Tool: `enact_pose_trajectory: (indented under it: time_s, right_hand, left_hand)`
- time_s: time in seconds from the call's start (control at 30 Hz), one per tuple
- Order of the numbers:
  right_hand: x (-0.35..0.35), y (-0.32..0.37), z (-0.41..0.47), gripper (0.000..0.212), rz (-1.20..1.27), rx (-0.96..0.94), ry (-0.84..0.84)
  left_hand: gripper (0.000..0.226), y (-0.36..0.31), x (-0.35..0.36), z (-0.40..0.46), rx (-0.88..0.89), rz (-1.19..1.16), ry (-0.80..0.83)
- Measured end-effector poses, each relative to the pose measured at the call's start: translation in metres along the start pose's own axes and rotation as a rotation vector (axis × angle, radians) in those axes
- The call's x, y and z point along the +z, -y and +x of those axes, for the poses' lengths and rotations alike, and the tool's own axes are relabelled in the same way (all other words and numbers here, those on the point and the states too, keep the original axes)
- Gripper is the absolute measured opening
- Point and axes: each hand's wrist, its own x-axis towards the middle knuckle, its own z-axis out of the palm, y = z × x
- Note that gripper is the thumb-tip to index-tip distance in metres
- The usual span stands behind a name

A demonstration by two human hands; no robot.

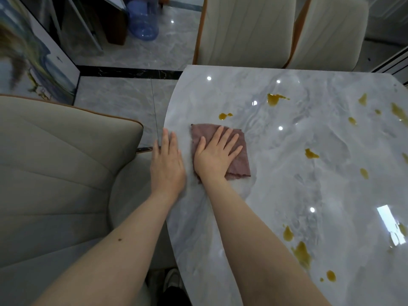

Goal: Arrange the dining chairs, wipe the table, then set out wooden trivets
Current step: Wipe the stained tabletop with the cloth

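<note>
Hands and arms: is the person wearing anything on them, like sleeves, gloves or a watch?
No. Both forearms are bare as far as the picture shows, with no sleeves in view. The left hand and the right hand have no gloves, and no rings, watch or bracelet show. The left forearm has one small dark mark.

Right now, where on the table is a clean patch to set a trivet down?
The table is unstained in a band from the cloth under the right hand toward the near edge, and along the left rim by the left hand. Crowded: yellow spills dot the far middle, right side and near right.
</note>
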Motion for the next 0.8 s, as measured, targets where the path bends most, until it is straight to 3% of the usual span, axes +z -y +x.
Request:
enact_pose_trajectory:
  time_s: [0.2,0.33,0.57,0.8]
  right_hand:
    - [-0.005,-0.033,-0.036,0.071,-0.066,-0.372,0.046]
    - [-0.008,-0.056,-0.039,0.072,-0.086,-0.325,0.031]
    - [-0.002,-0.008,0.009,0.069,-0.017,-0.076,0.057]
    - [-0.012,-0.049,-0.07,0.073,-0.095,-0.441,0.094]
  left_hand:
    - [0.052,-0.001,-0.004,-0.002,-0.011,-0.042,-0.008]
    - [0.051,-0.001,-0.003,-0.002,-0.004,-0.013,-0.011]
    - [0.05,-0.001,-0.003,0.0,-0.013,-0.078,-0.008]
    - [0.049,-0.002,-0.006,-0.003,-0.059,-0.275,-0.057]
